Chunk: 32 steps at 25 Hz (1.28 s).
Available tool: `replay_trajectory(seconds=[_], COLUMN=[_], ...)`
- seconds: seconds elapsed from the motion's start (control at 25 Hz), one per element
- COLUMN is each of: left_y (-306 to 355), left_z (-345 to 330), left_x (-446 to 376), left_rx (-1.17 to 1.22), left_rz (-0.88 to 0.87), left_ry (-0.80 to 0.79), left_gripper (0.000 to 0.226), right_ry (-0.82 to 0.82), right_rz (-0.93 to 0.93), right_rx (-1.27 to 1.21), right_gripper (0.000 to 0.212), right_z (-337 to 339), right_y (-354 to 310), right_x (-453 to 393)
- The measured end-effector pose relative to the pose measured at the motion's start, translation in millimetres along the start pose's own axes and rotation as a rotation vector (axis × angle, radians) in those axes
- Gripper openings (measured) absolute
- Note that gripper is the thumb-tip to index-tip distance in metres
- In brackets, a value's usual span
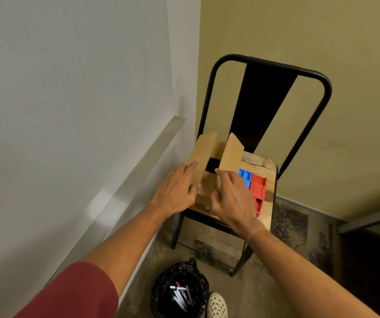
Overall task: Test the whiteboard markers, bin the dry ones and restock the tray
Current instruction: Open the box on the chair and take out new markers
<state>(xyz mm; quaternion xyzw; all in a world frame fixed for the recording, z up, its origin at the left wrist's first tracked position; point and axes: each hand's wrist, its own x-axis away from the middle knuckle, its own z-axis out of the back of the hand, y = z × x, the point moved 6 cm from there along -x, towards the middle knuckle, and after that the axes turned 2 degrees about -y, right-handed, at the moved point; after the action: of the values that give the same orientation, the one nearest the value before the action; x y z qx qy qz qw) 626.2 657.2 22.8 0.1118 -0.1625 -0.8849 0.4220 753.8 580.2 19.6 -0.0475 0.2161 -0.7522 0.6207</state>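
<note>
several markers (179, 294) already lie in the black-lined bin (161, 301) on the near floor, so binning looks done. the left hand (176, 191) and right hand (231, 198) each grip a flap of the cardboard box (203, 189) on the chair (268, 166); the whiteboard tray (124, 187) at left awaits restocking.

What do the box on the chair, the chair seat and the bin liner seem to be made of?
Box: brown cardboard, matt, its flaps stiff and flat where the left hand and right hand hold them.
Chair seat: probably wood, pale with visible grain and a slight sheen; the frame looks like black metal tube.
Bin liner: thin black plastic, glossy and crinkled.
</note>
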Motion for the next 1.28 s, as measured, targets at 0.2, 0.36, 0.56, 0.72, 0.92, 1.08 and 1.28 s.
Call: replay_trajectory(seconds=[0.2,0.36,0.56,0.72,0.92,1.08,1.28], left_y=[-28.2,-44.2,-51.4,-56.6,-58.6,-61.8,-54.3], left_z=[28.6,38.2,21.6,0.5,-22.5,-27.0,-3.5], left_x=[7.4,5.1,-3.7,-9.9,-13.2,-17.5,-30.0], left_rx=[0.214,0.056,-0.244,0.006,0.419,0.461,0.044], left_rz=[0.172,0.249,0.22,0.221,0.359,0.39,0.256], left_ry=[0.249,0.276,0.127,0.017,-0.128,-0.111,0.044], left_gripper=[0.053,0.053,0.041,0.018,0.034,0.033,0.038], right_ry=[0.156,0.168,-0.017,-0.068,-0.109,-0.079,0.004], right_rz=[-0.163,-0.252,-0.271,-0.316,-0.401,-0.409,-0.245], right_rx=[-0.039,0.203,0.309,0.068,-0.203,-0.207,-0.061], right_gripper=[0.048,0.045,0.033,0.014,0.017,0.022,0.044], right_z=[27.0,38.1,24.9,10.8,-4.3,-0.8,16.0], right_y=[16.1,31.5,43.4,51.4,65.1,72.9,73.7], right_x=[11.3,12.4,7.4,3.6,-2.5,-11.2,-51.5])
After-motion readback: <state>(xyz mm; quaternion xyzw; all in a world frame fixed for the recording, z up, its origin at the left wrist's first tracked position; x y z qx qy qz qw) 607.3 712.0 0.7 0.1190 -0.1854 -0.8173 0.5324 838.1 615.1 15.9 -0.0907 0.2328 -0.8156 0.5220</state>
